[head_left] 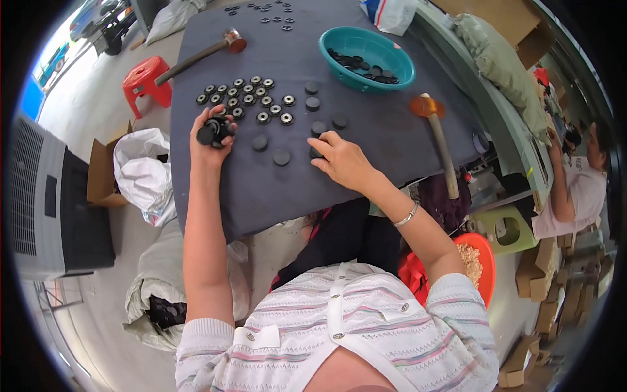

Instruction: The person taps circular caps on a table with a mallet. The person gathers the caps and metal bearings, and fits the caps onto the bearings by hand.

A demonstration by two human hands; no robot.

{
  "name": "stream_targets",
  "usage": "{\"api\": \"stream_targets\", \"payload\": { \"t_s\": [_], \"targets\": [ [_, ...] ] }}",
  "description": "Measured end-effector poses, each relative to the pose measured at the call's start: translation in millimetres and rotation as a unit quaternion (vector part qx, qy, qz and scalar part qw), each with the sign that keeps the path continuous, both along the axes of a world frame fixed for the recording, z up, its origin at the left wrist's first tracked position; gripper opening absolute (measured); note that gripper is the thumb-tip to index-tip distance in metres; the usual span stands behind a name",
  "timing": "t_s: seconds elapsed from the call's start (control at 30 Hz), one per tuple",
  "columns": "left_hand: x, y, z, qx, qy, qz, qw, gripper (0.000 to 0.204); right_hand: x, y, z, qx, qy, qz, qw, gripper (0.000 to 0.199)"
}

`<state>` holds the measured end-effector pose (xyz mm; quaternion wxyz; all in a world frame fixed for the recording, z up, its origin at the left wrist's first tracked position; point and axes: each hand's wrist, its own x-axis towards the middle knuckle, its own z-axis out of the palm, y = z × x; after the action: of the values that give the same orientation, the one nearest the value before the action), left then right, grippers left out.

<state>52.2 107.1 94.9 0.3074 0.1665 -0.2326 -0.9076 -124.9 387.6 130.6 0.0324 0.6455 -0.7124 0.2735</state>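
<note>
My left hand point(210, 147) is curled around several black round caps point(206, 135), held above the left part of the grey-covered table point(241, 189). My right hand point(344, 161) pinches a black cap point(315, 153) at the tabletop, its fingers partly covering it. Other plain black caps lie loosely between and beyond my hands, among them one at the middle point(281, 157) and one farther right point(339, 121). Just past my left hand, several black round pieces with silver ring centres point(249, 100) sit in a loose cluster.
A teal basin point(405, 72) holding black discs stands at the far right. One mallet point(231, 42) lies far left, another mallet point(428, 108) at the right edge. Below are a red stool point(147, 77), a white sack point(140, 166) and an orange tub point(488, 261). Another person point(571, 196) sits at right.
</note>
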Motion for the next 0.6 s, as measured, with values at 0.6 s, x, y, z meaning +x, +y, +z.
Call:
{"api": "stream_targets", "payload": {
  "t_s": [0.6],
  "targets": [
    [1, 9, -3, 0.007, 0.035, 0.060, 0.998, 0.028, 103, -140, 49, -0.075, -0.032, 0.141, 0.987, 0.050]
  ]
}}
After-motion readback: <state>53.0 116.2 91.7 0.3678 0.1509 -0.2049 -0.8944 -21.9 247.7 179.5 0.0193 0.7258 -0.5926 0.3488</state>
